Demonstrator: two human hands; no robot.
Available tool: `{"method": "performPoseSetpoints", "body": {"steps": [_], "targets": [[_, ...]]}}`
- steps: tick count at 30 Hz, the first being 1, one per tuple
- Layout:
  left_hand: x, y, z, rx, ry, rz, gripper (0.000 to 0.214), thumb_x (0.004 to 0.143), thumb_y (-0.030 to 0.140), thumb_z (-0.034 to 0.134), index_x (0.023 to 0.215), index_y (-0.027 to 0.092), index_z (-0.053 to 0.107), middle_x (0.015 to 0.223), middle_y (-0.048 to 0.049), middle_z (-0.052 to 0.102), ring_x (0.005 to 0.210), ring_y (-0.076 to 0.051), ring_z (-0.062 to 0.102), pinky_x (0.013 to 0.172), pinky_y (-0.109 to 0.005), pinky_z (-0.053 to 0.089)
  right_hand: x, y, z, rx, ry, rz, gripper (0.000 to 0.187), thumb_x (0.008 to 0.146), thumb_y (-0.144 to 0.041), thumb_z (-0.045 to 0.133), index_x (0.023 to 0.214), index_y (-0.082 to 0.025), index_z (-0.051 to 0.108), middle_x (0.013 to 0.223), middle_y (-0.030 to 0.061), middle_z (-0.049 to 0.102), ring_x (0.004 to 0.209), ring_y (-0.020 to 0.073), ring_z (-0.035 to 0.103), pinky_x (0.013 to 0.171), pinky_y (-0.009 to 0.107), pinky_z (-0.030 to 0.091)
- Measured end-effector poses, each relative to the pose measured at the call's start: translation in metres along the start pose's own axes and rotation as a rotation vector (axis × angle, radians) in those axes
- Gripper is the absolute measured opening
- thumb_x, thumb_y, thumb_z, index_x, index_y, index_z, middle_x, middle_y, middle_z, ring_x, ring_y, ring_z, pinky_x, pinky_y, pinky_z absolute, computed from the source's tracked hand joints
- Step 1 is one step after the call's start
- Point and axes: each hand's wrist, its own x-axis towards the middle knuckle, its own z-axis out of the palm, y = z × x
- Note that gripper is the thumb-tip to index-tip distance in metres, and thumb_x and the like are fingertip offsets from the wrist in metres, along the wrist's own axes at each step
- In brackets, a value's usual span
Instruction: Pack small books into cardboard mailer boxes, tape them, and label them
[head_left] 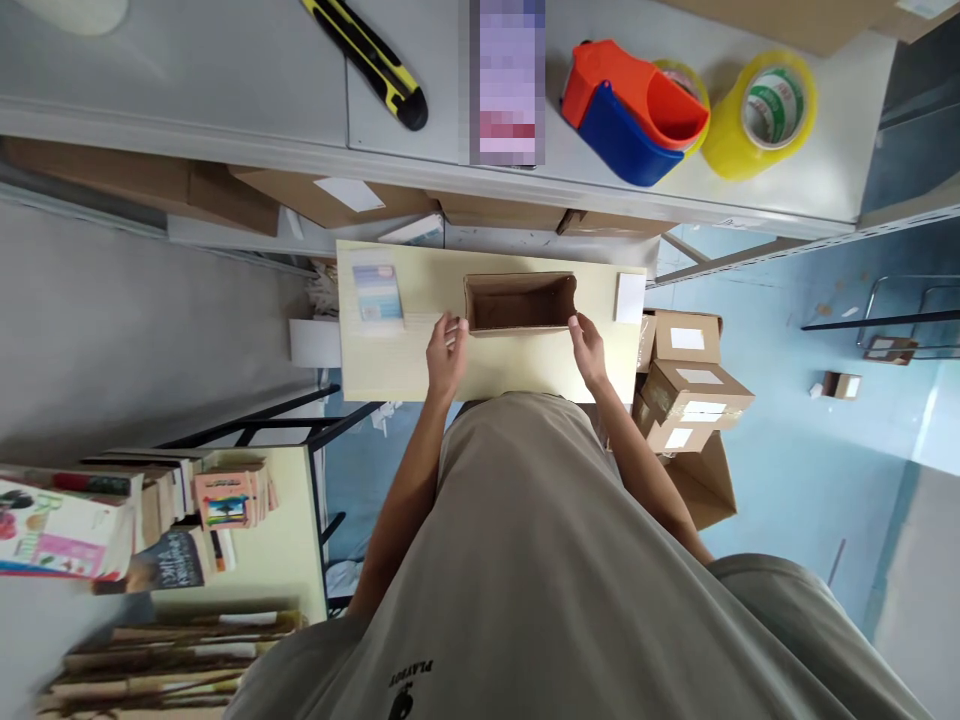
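Grey shirt (540, 540) nearest camera. Beyond, on tabletop (510, 365), open carton (521, 304), long axis left-right. Left fingers (463, 327) loosely curled at near left corner, right fingers (575, 323) part-bent at near right; equally near, grip cannot be told.

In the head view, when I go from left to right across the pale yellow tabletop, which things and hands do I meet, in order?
Blue-and-white printed item, left hand, open cardboard box, right hand, white rectangular item.
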Motion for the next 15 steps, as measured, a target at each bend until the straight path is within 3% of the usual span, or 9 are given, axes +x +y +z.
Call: {"method": "performPoseSetpoints", "body": {"steps": [4, 7, 10, 12, 15], "targets": [[0.031, -0.005, -0.028, 0.184, 0.131, 0.004, 0.067, 0.110, 0.066, 0.068, 0.157, 0.018, 0.064, 0.162, -0.0252, 0.068, 0.151, -0.038, 0.068, 0.128, -0.053, 0.056, 0.003, -0.010, -0.007, -0.063, 0.062, -0.115, 0.115, 0.096, -0.105, 0.050, 0.168, -0.017, 0.062, 0.173, 0.0274, 0.061, 0.159, 0.0408, 0.062, 0.132, 0.061, 0.053], [0.069, -0.016, -0.055, 0.394, 0.178, -0.059, 0.069, 0.107, 0.051, 0.075, 0.162, 0.013, 0.059, 0.170, -0.0296, 0.059, 0.166, -0.044, 0.054, 0.143, -0.060, 0.039, 0.003, -0.018, -0.011, -0.108, 0.107, -0.228, 0.099, 0.102, -0.097, 0.054, 0.166, -0.022, 0.063, 0.171, 0.0253, 0.063, 0.157, 0.0405, 0.064, 0.131, 0.066, 0.052], [0.108, -0.028, -0.076, 0.569, 0.145, -0.154, 0.081, 0.104, 0.040, 0.076, 0.169, 0.002, 0.048, 0.182, -0.0362, 0.043, 0.177, -0.046, 0.037, 0.149, -0.059, 0.026, 0.000, -0.029, -0.013, -0.204, 0.123, -0.343, 0.086, 0.107, -0.087, 0.056, 0.164, -0.023, 0.063, 0.166, 0.0240, 0.067, 0.154, 0.0402, 0.065, 0.130, 0.067, 0.052], [0.128, -0.035, -0.083, 0.661, 0.100, -0.221, 0.094, 0.101, 0.043, 0.079, 0.174, 0.000, 0.040, 0.187, -0.0381, 0.031, 0.181, -0.049, 0.027, 0.150, -0.062, 0.020, -0.004, -0.038, -0.013, -0.297, 0.104, -0.419, 0.079, 0.110, -0.083, 0.056, 0.162, -0.023, 0.065, 0.161, 0.0232, 0.070, 0.152, 0.0395, 0.067, 0.129, 0.066, 0.054], [0.146, -0.041, -0.085, 0.734, 0.027, -0.262, 0.103, 0.100, 0.049, 0.079, 0.178, 0.000, 0.034, 0.188, -0.0383, 0.029, 0.181, -0.051, 0.024, 0.149, -0.069, 0.018, -0.015, -0.050, -0.013, -0.407, 0.072, -0.513, 0.069, 0.115, -0.074, 0.056, 0.159, -0.023, 0.067, 0.158, 0.0225, 0.072, 0.151, 0.0389, 0.067, 0.129, 0.064, 0.055]]}}
